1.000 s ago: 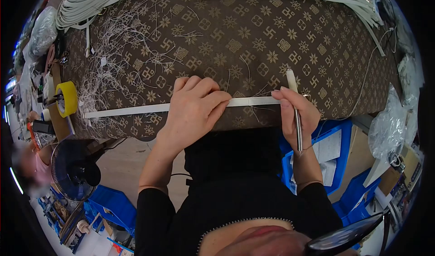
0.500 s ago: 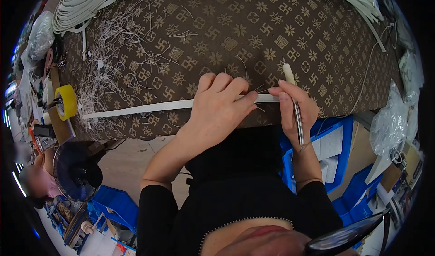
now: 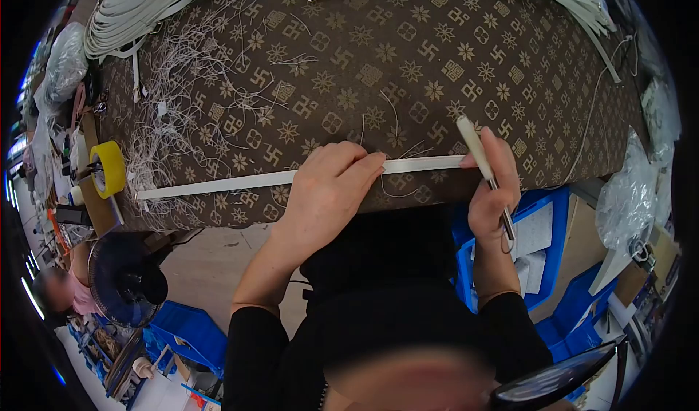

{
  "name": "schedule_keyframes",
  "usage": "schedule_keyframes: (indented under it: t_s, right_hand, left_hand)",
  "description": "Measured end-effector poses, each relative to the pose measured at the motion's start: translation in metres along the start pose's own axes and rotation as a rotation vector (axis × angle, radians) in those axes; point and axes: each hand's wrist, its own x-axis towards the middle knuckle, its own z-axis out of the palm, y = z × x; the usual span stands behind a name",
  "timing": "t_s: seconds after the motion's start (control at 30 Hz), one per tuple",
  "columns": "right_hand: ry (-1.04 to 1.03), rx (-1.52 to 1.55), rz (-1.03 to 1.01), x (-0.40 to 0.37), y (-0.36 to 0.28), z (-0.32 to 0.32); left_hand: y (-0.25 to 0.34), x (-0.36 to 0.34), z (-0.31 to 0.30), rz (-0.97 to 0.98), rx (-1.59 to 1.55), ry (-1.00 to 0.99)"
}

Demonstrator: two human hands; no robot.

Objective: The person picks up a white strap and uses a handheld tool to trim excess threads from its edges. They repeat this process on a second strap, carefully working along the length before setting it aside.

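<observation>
A long, narrow white strap (image 3: 226, 185) lies across the patterned brown cloth near its front edge. My left hand (image 3: 328, 189) is closed on the middle of the strap, thumb and fingertips pressed together. In my right hand (image 3: 499, 182) is a pen-shaped tool (image 3: 475, 145) with a pale handle and a metal shaft. It slants, with the pale end pointing up and away from me. A fingertip of that hand reaches the right part of the strap. Fine loose threads (image 3: 397, 189) lie beside the strap between my hands.
Tangled white thread ends (image 3: 175, 98) cover the left of the cloth (image 3: 437, 69). Bundled pale straps (image 3: 142, 10) lie at back left, more straps (image 3: 561, 0) at back right. Yellow tape (image 3: 109, 169) stands at the left edge. Below are a fan (image 3: 127, 280) and a blue crate (image 3: 557, 243). A person sits at left.
My left hand has slid left along the strap. My right hand has shifted slightly right, and the tool has tilted in it. More of the strap shows between my hands.
</observation>
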Motion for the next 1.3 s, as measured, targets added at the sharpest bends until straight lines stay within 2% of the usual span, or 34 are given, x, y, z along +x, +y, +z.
schedule_keyframes:
  t_s: [0.1, 0.13, 0.2, 0.27, 0.33, 0.57, 0.73, 1.3]
  right_hand:
    - [-0.116, 0.198, 0.026, -0.009, -0.005, -0.008]
    - [-0.117, 0.197, 0.026, -0.012, -0.010, -0.007]
    - [-0.146, 0.225, 0.189, -0.018, -0.019, -0.001]
    - [-0.164, 0.211, 0.196, -0.023, -0.017, 0.002]
    - [-0.109, 0.183, 0.110, -0.028, -0.016, 0.007]
    - [-0.124, 0.118, 0.158, -0.028, -0.018, 0.011]
    - [-0.136, 0.010, 0.066, -0.024, -0.017, 0.017]
    - [-0.134, -0.024, 0.088, -0.023, -0.017, 0.021]
  left_hand:
    - [0.000, -0.002, 0.000, 0.053, 0.069, -0.017]
    - [0.001, -0.003, 0.000, 0.065, 0.104, -0.021]
    - [0.001, -0.002, 0.002, 0.061, 0.128, -0.030]
    - [0.002, -0.001, 0.005, 0.054, 0.149, -0.043]
    - [0.000, 0.000, 0.010, 0.072, 0.136, -0.006]
    - [-0.005, -0.001, 0.012, 0.077, 0.080, 0.035]
    - [-0.003, -0.001, 0.010, 0.084, 0.125, -0.015]
    - [-0.008, -0.003, 0.011, 0.122, 0.121, -0.025]
